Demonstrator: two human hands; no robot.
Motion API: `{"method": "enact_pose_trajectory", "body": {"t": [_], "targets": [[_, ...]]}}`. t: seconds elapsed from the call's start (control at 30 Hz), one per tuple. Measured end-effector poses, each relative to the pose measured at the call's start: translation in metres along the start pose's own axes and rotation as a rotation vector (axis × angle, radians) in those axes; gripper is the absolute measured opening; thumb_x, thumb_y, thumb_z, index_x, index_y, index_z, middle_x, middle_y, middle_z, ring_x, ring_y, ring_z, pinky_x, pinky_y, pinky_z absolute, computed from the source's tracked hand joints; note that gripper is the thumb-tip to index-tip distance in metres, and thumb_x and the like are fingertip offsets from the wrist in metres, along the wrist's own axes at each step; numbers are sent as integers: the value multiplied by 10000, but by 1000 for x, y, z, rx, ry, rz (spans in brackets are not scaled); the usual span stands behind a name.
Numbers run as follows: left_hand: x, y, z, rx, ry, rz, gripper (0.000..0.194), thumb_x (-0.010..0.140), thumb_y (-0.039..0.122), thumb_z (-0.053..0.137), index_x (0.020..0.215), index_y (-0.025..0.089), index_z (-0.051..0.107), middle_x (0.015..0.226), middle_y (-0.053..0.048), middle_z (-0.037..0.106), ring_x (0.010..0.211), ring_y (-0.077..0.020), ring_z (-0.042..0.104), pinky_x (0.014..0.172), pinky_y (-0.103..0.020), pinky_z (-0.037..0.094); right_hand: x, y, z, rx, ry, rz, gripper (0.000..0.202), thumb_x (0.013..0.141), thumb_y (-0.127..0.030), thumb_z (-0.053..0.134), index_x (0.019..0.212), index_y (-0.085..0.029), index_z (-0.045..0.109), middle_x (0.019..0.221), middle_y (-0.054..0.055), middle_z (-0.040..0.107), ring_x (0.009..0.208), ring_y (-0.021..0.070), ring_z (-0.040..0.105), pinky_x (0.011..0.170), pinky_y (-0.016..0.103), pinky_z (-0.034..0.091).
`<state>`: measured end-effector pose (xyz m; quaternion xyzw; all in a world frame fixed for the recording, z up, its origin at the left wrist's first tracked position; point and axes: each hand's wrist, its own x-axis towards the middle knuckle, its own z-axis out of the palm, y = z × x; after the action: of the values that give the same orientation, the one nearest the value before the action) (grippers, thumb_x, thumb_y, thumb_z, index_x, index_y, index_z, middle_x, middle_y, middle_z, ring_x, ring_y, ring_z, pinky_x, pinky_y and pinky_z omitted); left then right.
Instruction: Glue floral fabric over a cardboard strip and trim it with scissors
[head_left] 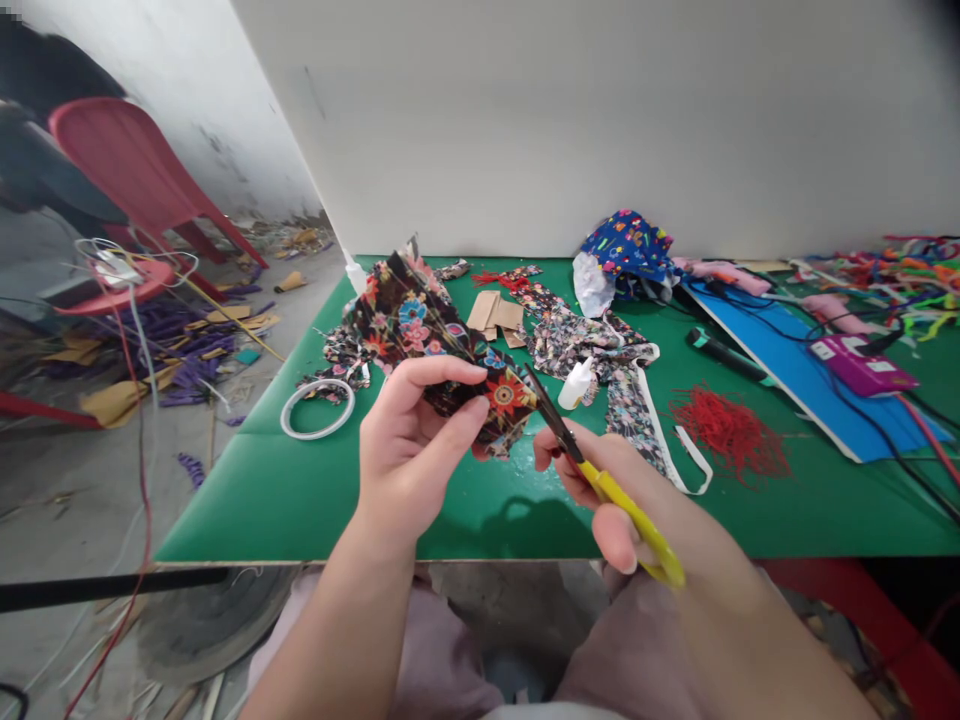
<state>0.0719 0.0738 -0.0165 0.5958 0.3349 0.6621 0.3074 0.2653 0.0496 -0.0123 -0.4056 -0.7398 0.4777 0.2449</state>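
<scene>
Dark flowered cloth (pixel 420 310) is pinched by the left hand (pixel 420 430) over the surface (pixel 247 510), inward of its front edge. Scissors (pixel 611 490) are grasped by the right hand (pixel 616 456), tips held just beside the cloth. A white ring (pixel 318 435) is laid near the surface's left edge.

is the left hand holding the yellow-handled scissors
No, the yellow-handled scissors are in the right hand, while the left hand pinches the dark floral fabric.
</scene>
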Motion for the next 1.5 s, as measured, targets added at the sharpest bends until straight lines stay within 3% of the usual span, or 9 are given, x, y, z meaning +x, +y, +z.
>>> {"method": "enact_pose_trajectory", "body": {"t": [0.3,0.47,0.63,0.93,1.1,1.17,1.23,1.33,1.5], "targets": [[1,-2,-1,17,2,-4,178,781,165,657,935,252,638,819,22,596,534,-62,493,419,-180,419,-2,4,3,-6,22,6,692,681,-814,355,968,-202,502,534,-75,353,509,95,316,473,227,236],[0,-2,-2,19,-1,-15,169,783,182,658,935,252,633,809,21,596,502,-56,477,383,-180,395,0,15,11,23,133,-68,790,583,-871,300,929,-198,527,505,-80,371,470,82,291,453,233,203],[1,-2,-1,-4,6,-1,185,777,155,660,931,255,638,816,27,594,519,-52,486,406,-176,409,0,13,12,-15,126,-81,745,653,-832,268,938,-193,521,505,-74,419,462,76,316,458,218,232],[1,-2,-1,-6,16,12,199,779,141,660,936,264,649,825,30,596,550,-61,498,444,-188,423,1,9,11,-65,123,-54,736,671,-836,254,914,-192,513,507,-67,421,450,80,361,457,206,281],[2,-2,-1,-67,16,12,261,721,100,712,926,249,651,820,40,605,612,-57,556,493,-150,463,-1,15,12,-72,110,-56,520,805,-702,398,970,-219,493,546,-70,355,500,85,319,459,209,231],[2,-3,-1,-107,2,-7,332,671,99,756,945,244,640,843,38,616,678,-73,602,550,-150,501,-1,16,11,-73,77,-30,489,755,-656,543,984,-231,468,590,-71,321,535,86,276,462,212,206],[2,-4,-1,-150,-20,-46,371,664,106,766,977,243,622,847,35,629,688,-82,625,563,-155,517,-1,16,10,-43,41,-15,586,637,-636,671,999,-239,434,646,-69,315,567,85,251,475,209,212],[1,-4,-1,-182,-36,-79,355,704,104,737,1001,246,603,787,45,636,571,-58,599,507,-149,502,-2,16,9,33,6,-23,746,513,-622,750,1052,-255,386,708,-65,338,586,83,263,501,207,260],[0,-3,-1,-163,-20,-68,351,715,106,731,1008,250,604,753,53,634,485,-37,561,469,-149,491,-4,11,12,3,26,33,736,582,-511,758,1149,-274,352,739,-52,385,624,99,360,510,198,283]]}}
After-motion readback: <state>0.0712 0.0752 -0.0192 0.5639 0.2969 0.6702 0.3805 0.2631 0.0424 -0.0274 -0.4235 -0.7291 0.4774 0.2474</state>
